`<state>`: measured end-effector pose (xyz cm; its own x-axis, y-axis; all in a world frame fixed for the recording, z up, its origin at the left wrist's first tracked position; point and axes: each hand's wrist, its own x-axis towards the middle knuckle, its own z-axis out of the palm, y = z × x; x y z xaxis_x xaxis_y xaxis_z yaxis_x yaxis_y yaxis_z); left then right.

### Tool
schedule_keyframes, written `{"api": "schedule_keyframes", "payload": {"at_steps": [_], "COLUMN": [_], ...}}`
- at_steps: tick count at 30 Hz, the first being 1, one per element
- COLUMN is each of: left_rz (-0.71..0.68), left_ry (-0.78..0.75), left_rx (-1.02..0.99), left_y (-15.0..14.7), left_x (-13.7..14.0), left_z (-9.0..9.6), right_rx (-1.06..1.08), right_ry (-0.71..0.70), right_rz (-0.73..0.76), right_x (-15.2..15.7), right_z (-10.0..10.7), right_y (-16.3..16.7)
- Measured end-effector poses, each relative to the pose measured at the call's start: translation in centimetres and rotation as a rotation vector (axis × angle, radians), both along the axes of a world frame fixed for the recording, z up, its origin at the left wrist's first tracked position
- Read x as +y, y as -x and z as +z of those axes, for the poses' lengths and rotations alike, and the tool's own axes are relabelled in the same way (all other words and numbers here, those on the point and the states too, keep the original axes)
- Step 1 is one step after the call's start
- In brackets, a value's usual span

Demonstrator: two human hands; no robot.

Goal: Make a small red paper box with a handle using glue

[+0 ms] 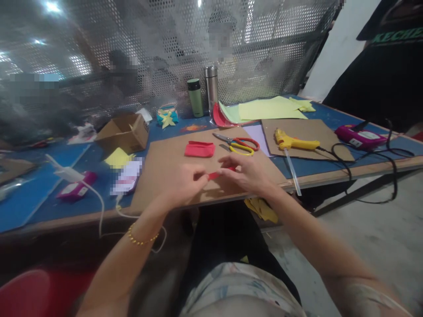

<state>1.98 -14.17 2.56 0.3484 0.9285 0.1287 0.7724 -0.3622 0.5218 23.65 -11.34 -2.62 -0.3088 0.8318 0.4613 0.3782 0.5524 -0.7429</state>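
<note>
A narrow red strip, seemingly paper or felt, (214, 175) sat above the flat brown cardboard sheet (161, 169), pinched near one end by the left hand (186, 182) and at the other by the fingertips of the right hand (243, 174); the step looked like folding or shaping it, and the next move seemed to call for a light, even pinch. Just beyond the grip lay a flat red folded piece (199, 149) and steel-bladed scissors with orange-red and yellow handles (236, 142), the likeliest obstacle to the right hand, while a yellow plastic glue gun (299, 143) lay well to its right.
</note>
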Motion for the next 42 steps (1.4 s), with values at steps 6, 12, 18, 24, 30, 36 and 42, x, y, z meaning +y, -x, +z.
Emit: {"api": "schedule_keyframes", "payload": {"at_steps": [6, 12, 18, 24, 30, 36, 42], "left_rz": [0.051, 0.127, 0.368, 0.003, -0.032, -0.055, -0.090], "left_ry": [0.098, 0.182, -0.067, -0.450, -0.324, -0.426, -0.365], "left_rx": [0.077, 0.082, 0.327, 0.357, 0.407, 0.385, 0.434], "left_y": [0.8, 5.6, 9.1, 2.6, -0.5, 0.1, -0.8], "left_x": [-0.1, -0.5, -0.4, 1.0, 3.3, 3.4, 3.4], "left_z": [0.1, -0.5, -1.3, -3.2, -5.7, -5.7, -5.2], "right_rx": [0.023, 0.020, -0.004, -0.233, -0.692, -1.048, -1.011], "right_ry": [0.058, 0.176, 0.164, 0.117, -0.054, 0.066, 0.018], "right_rz": [0.086, 0.094, 0.026, -0.021, -0.364, -0.426, -0.396], "right_x": [0.1, 0.7, 1.4, 1.7, 3.8, 9.8, 12.6], "right_z": [-0.3, -0.5, -0.4, -0.2, 1.9, 2.8, 2.5], "right_y": [0.6, -1.3, -1.7, 0.0, -2.1, -3.4, -2.0]}}
